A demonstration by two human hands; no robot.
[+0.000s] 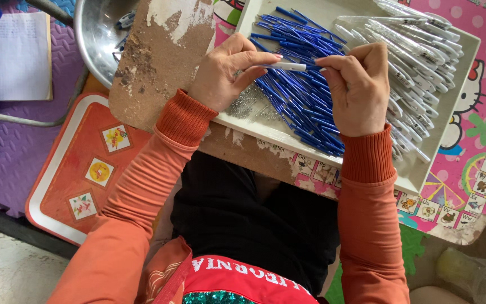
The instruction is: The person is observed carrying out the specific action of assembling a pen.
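Observation:
My left hand (229, 73) and my right hand (355, 84) meet over a white tray (423, 169), both pinching one white pen barrel (287, 66) held level between them. Under the hands lies a heap of blue pen refills (305, 101). A pile of clear and white pen barrels (417, 50) fills the tray's right side. Tiny metal springs (246, 104) are scattered in the tray's near left corner, just below my left hand. Orange sleeves cover both forearms.
The tray rests on a worn low table with a pink cartoon top (468, 169). A metal bowl (94, 39) sits at the far left, an orange mat (80, 169) lies on the floor, and a paper notebook (21, 56) is beside it.

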